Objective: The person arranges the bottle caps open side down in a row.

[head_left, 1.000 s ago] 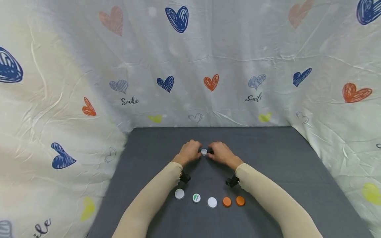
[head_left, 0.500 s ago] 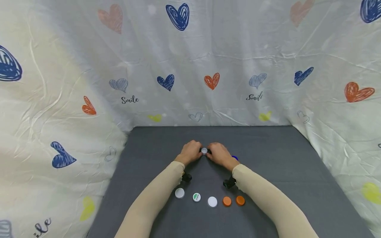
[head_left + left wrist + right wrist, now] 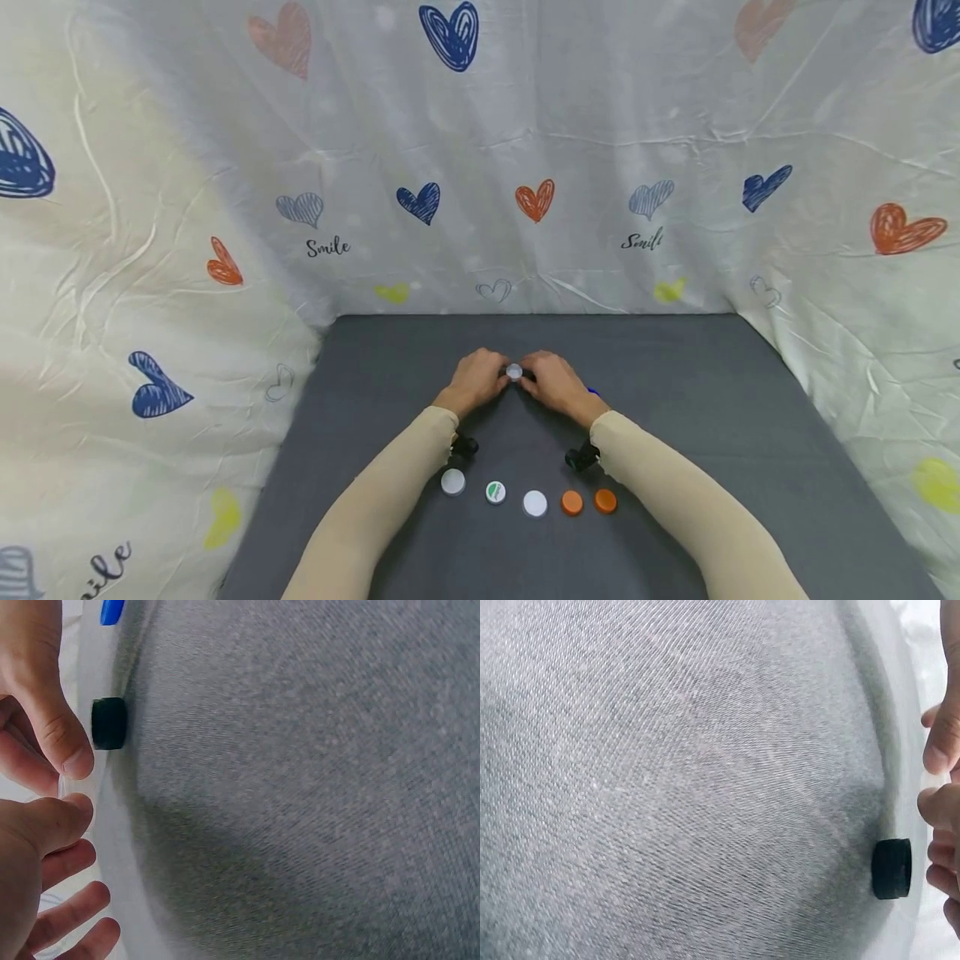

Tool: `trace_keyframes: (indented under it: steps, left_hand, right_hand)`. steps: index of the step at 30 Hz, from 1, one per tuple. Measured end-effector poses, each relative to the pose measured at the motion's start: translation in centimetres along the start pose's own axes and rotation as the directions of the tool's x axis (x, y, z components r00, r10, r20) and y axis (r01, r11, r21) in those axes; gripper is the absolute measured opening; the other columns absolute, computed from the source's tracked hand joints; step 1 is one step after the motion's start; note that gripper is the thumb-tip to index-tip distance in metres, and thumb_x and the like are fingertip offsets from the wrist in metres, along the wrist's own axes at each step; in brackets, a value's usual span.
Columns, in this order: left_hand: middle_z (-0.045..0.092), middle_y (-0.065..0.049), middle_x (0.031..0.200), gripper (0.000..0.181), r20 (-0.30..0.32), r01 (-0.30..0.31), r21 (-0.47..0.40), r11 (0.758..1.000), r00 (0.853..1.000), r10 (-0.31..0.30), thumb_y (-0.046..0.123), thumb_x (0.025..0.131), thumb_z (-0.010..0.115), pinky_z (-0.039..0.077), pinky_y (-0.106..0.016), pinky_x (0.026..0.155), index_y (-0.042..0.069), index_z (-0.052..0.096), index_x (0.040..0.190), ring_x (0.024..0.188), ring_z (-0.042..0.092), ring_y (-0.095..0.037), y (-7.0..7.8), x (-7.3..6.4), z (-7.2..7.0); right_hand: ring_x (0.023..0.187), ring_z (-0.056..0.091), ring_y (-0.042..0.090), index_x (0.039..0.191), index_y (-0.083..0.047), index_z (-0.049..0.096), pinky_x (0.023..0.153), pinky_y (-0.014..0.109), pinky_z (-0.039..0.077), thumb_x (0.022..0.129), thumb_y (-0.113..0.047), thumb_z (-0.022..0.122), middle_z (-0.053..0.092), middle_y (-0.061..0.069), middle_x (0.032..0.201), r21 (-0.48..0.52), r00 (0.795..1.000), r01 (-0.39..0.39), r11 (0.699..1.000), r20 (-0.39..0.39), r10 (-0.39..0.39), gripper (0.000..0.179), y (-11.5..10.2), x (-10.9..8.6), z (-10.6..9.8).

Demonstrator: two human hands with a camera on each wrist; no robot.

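A small round whitish cap sits between my hands near the middle of the table. My left hand pinches it from the left, thumb nearest me. From the other side my right hand pinches it too, and the two thumb tips nearly meet. In the left wrist view only a pale, see-through edge of the cap shows between the thumbs. A black bottle cap stands on the cloth close by my right hand; in the head view that hand hides it. Part of a blue cap shows past my right wrist.
Nearer me lies a row of bottle caps: a white one, a white-and-green one, another white one and two orange ones. A dark grey cloth covers the table, with a heart-print curtain behind it.
My right hand has closed in on the whitish cap, and the black bits beside it have gone from sight. The blue cap has come into view. The whole view has tilted slightly.
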State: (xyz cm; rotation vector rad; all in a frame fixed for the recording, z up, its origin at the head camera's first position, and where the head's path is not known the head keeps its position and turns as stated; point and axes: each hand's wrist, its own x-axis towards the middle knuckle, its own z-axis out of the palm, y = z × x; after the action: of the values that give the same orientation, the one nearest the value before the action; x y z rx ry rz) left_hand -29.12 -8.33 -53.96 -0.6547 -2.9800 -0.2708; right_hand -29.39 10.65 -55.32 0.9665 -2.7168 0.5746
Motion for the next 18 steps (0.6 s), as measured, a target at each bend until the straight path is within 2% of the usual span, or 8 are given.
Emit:
trace_keyframes:
  steps: [5,10,14,18]
  left_hand:
    - [0.076,0.002,0.107,0.024,-0.037,-0.003,-0.001,1.000,0.999,0.003,0.031,0.093,0.072,0.058,-0.040,0.078,0.022,0.076,0.114,0.094,0.071,-0.019,0.0,-0.4,-0.7]
    - [0.075,0.003,0.111,0.025,-0.090,-0.031,-0.012,0.999,0.995,0.030,0.030,0.093,0.072,0.057,-0.039,0.083,0.021,0.076,0.116,0.099,0.069,-0.019,0.3,-1.1,-1.4]
    - [0.074,0.003,0.116,0.029,-0.144,-0.066,-0.001,0.998,0.987,0.065,0.031,0.093,0.073,0.057,-0.037,0.086,0.019,0.074,0.120,0.103,0.067,-0.018,0.4,-1.6,-2.3]
    - [0.075,0.004,0.113,0.029,-0.193,-0.097,0.013,0.995,0.976,0.097,0.031,0.092,0.075,0.057,-0.036,0.085,0.019,0.075,0.118,0.101,0.067,-0.017,0.6,-2.2,-3.0]
  right_hand:
    - [0.109,0.068,0.025,0.114,-0.008,0.075,0.094,0.044,0.054,0.092,-0.019,0.073,0.074,0.007,0.113,0.007,1.000,0.015,1.000,-0.012,-0.015,0.024,-0.3,0.1,-0.7]
    - [0.114,0.067,0.025,0.118,-0.009,0.074,0.097,0.044,0.053,0.092,-0.022,0.074,0.072,0.007,0.118,0.011,0.999,0.017,1.000,-0.039,-0.017,0.029,-0.7,0.0,-1.6]
    - [0.114,0.066,0.026,0.118,-0.007,0.074,0.096,0.046,0.053,0.091,-0.020,0.076,0.072,0.008,0.119,0.028,0.996,0.046,0.999,-0.075,-0.043,0.030,-1.2,-0.2,-2.7]
    - [0.114,0.066,0.025,0.119,-0.006,0.073,0.095,0.046,0.053,0.091,-0.021,0.076,0.072,0.008,0.119,0.021,0.991,0.082,0.996,-0.104,-0.080,0.032,-1.7,-0.5,-3.6]
